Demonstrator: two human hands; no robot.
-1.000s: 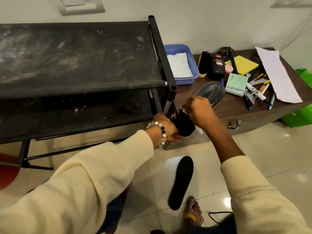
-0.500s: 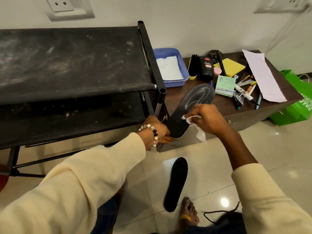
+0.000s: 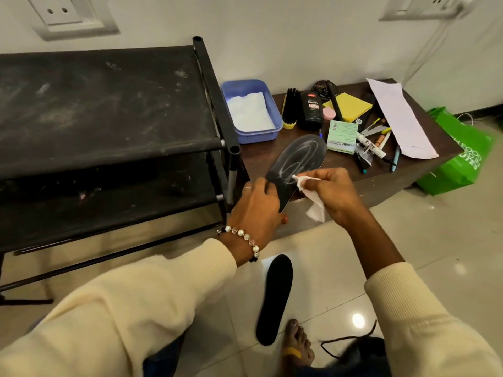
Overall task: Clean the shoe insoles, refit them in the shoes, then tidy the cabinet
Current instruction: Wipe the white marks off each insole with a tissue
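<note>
Gripping the heel end of a dark insole [image 3: 296, 161], the left hand [image 3: 258, 208] tilts it over the table's [image 3: 340, 167] front edge, while the right hand [image 3: 332, 191] pinches a white tissue [image 3: 313, 202] against its smeared surface. A second insole [image 3: 275, 297] lies on the floor [image 3: 422, 235] below.
</note>
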